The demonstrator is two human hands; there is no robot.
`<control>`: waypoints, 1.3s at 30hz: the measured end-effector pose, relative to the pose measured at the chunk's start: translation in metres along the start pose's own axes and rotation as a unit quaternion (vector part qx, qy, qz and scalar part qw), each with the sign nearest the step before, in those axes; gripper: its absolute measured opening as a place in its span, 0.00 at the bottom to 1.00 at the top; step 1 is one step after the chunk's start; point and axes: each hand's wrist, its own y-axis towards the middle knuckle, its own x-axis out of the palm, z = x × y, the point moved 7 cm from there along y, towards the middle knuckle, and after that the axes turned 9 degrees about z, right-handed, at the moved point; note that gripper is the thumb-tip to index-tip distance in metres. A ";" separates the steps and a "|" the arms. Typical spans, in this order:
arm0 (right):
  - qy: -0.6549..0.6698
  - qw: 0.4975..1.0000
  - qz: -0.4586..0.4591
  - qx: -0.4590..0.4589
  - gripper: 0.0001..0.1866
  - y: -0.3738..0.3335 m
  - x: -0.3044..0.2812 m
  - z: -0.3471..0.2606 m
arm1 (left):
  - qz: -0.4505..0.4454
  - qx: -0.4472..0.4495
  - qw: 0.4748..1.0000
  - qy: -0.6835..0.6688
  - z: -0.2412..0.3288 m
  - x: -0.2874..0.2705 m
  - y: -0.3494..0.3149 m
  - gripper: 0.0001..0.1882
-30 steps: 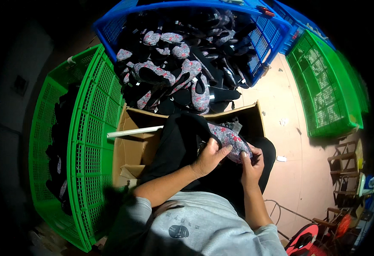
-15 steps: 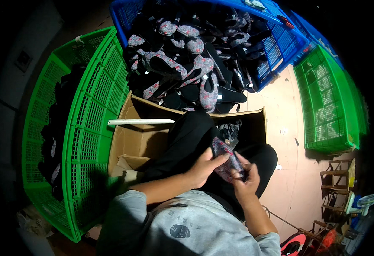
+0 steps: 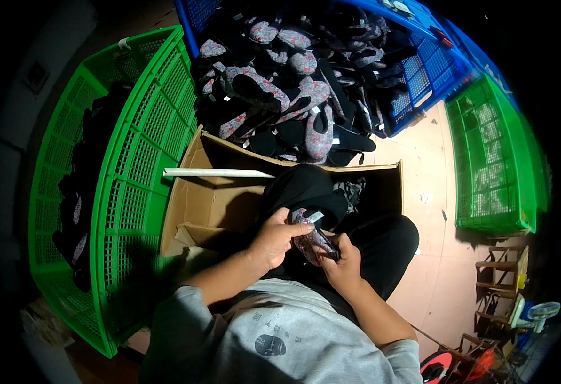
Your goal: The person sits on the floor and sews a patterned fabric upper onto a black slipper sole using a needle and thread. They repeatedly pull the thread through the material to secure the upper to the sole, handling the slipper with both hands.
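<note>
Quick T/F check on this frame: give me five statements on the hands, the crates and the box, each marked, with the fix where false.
1. Both the left hand and the right hand grip one patterned shoe upper. True.
2. The crate heaped with patterned shoe uppers is green. False: that heap lies in the blue crate.
3. A white tube lies across the open cardboard box. True.
4. The green crate on the left holds nothing. False: dark pieces lie inside it.
5. The cardboard box is shut. False: its flaps stand open.
</note>
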 end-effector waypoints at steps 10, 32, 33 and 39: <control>-0.060 0.993 -0.049 0.085 0.12 0.040 0.025 0.023 | 0.102 0.427 0.786 0.435 0.050 -0.007 0.010 0.10; 0.193 0.934 -0.006 0.302 0.11 0.101 0.064 0.058 | 0.099 0.129 0.987 -0.013 0.002 -0.057 0.031 0.07; 0.187 0.932 -0.008 0.312 0.11 0.101 0.062 0.056 | 0.088 0.129 0.988 -0.011 -0.004 -0.056 0.026 0.06; 0.144 0.913 -0.015 0.382 0.10 0.104 0.054 0.042 | 0.050 0.214 0.968 0.121 -0.005 -0.041 0.013 0.12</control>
